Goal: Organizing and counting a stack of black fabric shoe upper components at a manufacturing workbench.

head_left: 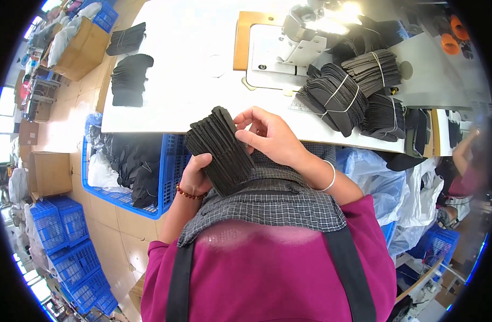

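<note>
A thick stack of black fabric pieces (pixel 220 153) is held over my lap, just off the table's front edge. My left hand (pixel 196 174) grips it from the lower left, thumb lying across the layered edges. At the stack's upper right edge is my right hand (pixel 270 135), its fingers curled and thumb bent in. Whatever may be between those fingertips is too small to make out. On the table to the right lie several tied bundles of dark fabric pieces (pixel 339 99), bound with pale bands.
A sewing machine (pixel 305 51) with a lit lamp stands on the white table (pixel 176 80). Two loose dark stacks (pixel 130 80) lie at the table's left. A blue crate (pixel 160 177) with dark pieces is below left; plastic bags (pixel 374 180) hang at the right.
</note>
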Tool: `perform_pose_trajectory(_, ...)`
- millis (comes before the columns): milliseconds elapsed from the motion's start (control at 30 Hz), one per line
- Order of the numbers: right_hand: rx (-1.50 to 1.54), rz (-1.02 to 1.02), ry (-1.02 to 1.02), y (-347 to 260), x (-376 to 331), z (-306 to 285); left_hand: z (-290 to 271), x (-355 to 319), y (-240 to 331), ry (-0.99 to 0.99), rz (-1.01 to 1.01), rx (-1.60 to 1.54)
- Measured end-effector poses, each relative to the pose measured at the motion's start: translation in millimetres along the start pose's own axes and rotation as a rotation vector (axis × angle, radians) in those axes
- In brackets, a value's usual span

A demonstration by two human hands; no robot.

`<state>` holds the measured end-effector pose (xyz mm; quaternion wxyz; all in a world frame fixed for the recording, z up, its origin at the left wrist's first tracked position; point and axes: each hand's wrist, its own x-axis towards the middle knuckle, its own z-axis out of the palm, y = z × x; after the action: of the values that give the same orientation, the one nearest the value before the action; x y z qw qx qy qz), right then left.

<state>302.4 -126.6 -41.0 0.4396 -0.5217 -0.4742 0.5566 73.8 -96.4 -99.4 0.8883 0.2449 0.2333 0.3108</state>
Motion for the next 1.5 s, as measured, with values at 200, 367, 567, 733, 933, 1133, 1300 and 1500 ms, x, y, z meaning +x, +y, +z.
perform_pose_trajectory(200, -0.085, -0.103, 0.027, 6, -6, -9, 21, 6, 1, -0.057, 0.047, 0.137)
perform_pose_trajectory(367, 0.126, -0.072, 0.007, 17, -8, -16, 25, 11, -4, -0.090, -0.018, 0.047)
perform_pose_trajectory(567, 0.147, -0.149, 0.127, 16, -17, -16, 7, 14, -13, -0.029, -0.024, -0.102)
perform_pose_trajectory(733, -0.295, -0.583, 0.310, 25, -13, -16, 13, 17, -13, -0.016, -0.038, -0.120)
perform_pose_trajectory(933, -0.226, -0.405, 0.306, 19, -15, -17, 16, 19, -14, -0.021, -0.005, 0.015)
perform_pose_trajectory(1133, 0.009, -0.363, 0.351, 24, -11, -15, 9, 19, -14, -0.019, -0.014, -0.050)
perform_pose_trajectory(1300, -0.099, -0.323, 0.354, 21, -14, -16, 7, 19, -15, -0.026, -0.008, -0.050)
perform_pose_trajectory(1500, -0.267, -0.410, 0.314, 15, -19, -16, 14, 18, -15, -0.004, 0.003, 0.007)
